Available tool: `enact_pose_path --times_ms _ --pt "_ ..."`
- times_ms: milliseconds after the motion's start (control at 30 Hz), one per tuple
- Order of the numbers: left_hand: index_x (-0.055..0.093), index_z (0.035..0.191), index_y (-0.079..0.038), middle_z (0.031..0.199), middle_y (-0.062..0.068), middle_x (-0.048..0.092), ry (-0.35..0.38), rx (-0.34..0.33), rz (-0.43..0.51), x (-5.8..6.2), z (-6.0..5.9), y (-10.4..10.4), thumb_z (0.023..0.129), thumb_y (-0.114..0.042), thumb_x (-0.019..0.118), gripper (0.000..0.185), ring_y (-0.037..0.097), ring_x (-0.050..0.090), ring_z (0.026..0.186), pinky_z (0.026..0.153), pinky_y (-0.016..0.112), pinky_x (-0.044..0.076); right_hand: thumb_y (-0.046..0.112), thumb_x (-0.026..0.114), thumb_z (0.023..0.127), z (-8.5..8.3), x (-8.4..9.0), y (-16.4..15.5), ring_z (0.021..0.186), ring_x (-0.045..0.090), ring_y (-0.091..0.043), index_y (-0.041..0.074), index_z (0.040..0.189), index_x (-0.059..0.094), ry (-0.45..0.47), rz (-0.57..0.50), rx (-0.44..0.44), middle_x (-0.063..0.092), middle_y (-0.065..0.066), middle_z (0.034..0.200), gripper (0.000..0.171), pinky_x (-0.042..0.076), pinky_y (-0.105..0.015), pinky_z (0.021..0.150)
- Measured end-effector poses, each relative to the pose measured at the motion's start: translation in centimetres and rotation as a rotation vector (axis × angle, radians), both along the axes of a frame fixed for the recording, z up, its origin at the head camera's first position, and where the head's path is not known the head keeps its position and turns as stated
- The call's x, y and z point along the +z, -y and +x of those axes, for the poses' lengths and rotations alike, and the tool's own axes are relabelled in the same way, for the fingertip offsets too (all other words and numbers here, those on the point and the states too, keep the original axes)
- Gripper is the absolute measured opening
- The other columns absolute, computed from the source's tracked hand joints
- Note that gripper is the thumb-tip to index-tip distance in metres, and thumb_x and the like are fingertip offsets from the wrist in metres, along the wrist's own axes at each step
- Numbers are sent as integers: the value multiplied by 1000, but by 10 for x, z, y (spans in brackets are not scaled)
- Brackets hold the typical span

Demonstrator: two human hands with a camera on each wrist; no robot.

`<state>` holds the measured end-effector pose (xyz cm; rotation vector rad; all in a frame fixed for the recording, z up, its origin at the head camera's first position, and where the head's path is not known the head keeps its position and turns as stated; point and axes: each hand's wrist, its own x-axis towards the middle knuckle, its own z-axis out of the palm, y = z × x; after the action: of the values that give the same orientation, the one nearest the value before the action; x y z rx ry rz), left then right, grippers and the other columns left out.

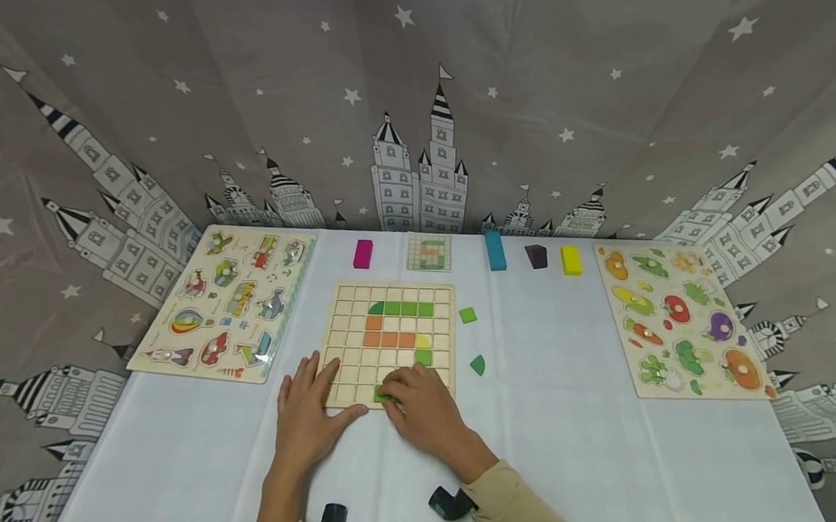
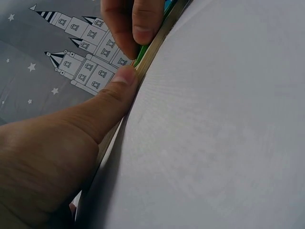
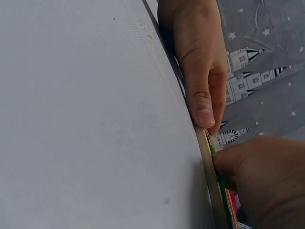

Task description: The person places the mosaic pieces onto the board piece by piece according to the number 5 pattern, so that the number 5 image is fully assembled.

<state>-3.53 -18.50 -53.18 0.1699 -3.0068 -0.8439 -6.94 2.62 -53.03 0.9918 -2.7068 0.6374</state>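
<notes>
A wooden grid board point(image 1: 344, 320) lies on the white table. Set in its cells are a row of green square tiles point(image 1: 409, 309), a dark green quarter-round tile point(image 1: 376, 308), orange tiles point(image 1: 389, 339) and a yellow tile point(image 1: 423, 341). My left hand point(image 1: 309, 411) rests at the board's lower left corner, fingers spread, thumb along the near edge. With curled fingers my right hand point(image 1: 425, 411) pinches a green tile point(image 1: 379, 393) at the bottom row; the fingers partly cover it. In the right wrist view, the right thumb point(image 3: 228, 160) touches green at the board's edge.
Right of the board lie a loose green square point(image 1: 468, 315) and a green quarter-round piece point(image 1: 478, 365). Behind it are a pattern card point(image 1: 415, 262) and magenta point(image 1: 363, 254), blue point(image 1: 495, 251), dark and yellow point(image 1: 571, 260) blocks. Picture puzzles stand left point(image 1: 196, 310) and right point(image 1: 660, 334).
</notes>
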Motion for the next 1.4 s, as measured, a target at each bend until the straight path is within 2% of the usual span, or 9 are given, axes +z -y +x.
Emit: enact_pose_path --times_ms 300,500,733,900,1067,1200,1400 --pt "47 152 -10 167 23 26 0 0 1 0 1 0 76 -54 85 96 43 17 157 127 63 7 33 74 94 0 3 0 87 57 -10 30 101 81 -36 13 -25 75 14 106 11 44 -25 73" --pt "47 152 -10 166 23 26 14 3 4 1 1 -1 76 -54 84 95 42 17 157 127 62 7 31 75 94 3 5 -9 88 57 -9 28 97 82 -45 12 -44 75 14 103 9 45 -25 76" --pt "47 152 -10 167 22 25 34 19 13 4 1 -2 76 -53 85 96 42 15 157 128 61 4 23 77 92 -1 -3 -51 88 60 -13 20 96 82 -57 -165 -85 74 8 102 7 49 -27 76" --pt "49 151 -10 166 23 28 5 24 20 2 1 -3 74 -53 86 96 43 17 157 127 62 5 10 72 92 -11 -8 -89 93 61 -17 15 109 79 -4 -241 -198 73 1 111 18 53 -31 79" --pt "51 149 -10 164 24 31 -24 26 12 -2 2 -3 72 -53 87 95 44 20 155 126 64 8 -1 63 90 -19 -13 -113 96 58 -18 14 127 72 88 -195 -275 70 -2 127 41 52 -32 81" --pt "49 150 -11 165 23 29 -8 24 17 -2 2 -2 73 -52 87 95 43 18 156 127 63 6 3 63 92 -22 -16 -119 97 57 -19 15 132 69 138 -163 -288 70 -3 130 42 53 -34 81" --pt "47 152 -12 167 22 25 25 20 17 -1 0 -1 75 -53 86 96 41 14 158 128 62 3 19 75 93 -21 -13 -117 98 60 -21 14 127 71 171 -137 -388 71 -4 113 34 55 -37 82"
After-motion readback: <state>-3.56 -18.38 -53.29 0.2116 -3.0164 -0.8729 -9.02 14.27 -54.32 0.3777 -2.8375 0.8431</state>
